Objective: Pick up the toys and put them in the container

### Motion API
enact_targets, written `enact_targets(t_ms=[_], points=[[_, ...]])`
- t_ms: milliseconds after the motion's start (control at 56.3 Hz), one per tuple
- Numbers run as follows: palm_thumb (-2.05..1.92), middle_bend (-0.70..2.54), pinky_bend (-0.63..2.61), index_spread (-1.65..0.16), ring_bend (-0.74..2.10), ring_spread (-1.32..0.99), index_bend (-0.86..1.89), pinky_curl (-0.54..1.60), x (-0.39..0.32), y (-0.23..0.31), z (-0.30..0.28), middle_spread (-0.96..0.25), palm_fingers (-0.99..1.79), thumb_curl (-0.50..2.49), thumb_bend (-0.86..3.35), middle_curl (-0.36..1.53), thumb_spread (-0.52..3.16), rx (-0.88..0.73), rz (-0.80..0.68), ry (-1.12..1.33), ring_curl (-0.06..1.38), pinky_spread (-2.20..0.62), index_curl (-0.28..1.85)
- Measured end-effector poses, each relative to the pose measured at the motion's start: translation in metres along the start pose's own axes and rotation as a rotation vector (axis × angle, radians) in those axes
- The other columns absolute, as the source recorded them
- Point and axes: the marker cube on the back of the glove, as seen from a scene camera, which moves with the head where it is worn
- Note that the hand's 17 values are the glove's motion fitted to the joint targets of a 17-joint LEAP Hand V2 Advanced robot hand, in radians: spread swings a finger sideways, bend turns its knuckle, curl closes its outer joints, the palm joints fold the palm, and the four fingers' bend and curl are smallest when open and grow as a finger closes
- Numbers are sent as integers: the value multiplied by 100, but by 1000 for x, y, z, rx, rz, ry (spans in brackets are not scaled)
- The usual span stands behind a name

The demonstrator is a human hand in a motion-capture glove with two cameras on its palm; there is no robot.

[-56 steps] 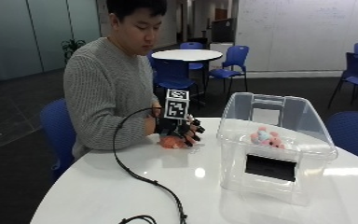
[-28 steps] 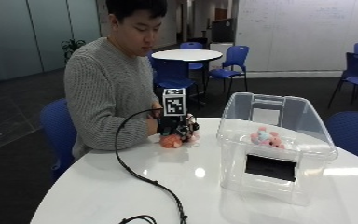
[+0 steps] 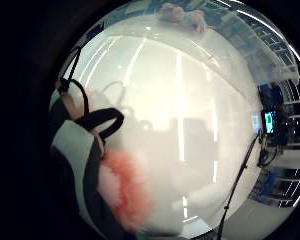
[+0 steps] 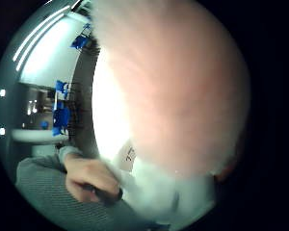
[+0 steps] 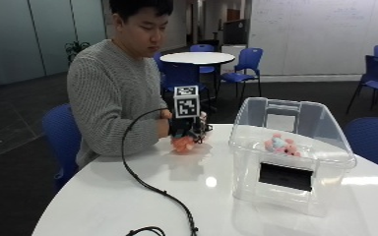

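I'm seated on a blue chair [image 5: 59,139] at a glossy white round counter [image 5: 110,201]. Behind me: another round white table [image 5: 197,58] with blue chairs [image 5: 244,64], dark floor [image 5: 12,118], whiteboard wall [image 5: 307,34], glass partitions [image 5: 38,37].

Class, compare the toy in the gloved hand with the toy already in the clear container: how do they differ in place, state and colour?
The held toy is gripped by the gloved right hand above the table; the binned toy lies free inside the container. The held toy looks orange-pink; the binned toy shows pink with some blue. Both look soft and plush.
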Motion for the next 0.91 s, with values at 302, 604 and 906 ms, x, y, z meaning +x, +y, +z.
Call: enact_targets(t_ms=[302, 604, 906], points=[[67, 87, 109, -28, 119, -45, 17, 41, 34, -84, -207, -31, 91, 92, 11, 66, 58, 241, -76, 40, 57, -41, 13], [66, 84, 107, -29, 117, -45, 16, 43, 100, -172, -216, -32, 90, 103, 8, 70, 51, 221, 204, 32, 58, -41, 13], [66, 80, 109, -31, 116, -46, 13, 45, 187, -257, -172, -33, 84, 111, 5, 73, 51, 117, 383, 112, 59, -41, 10]])
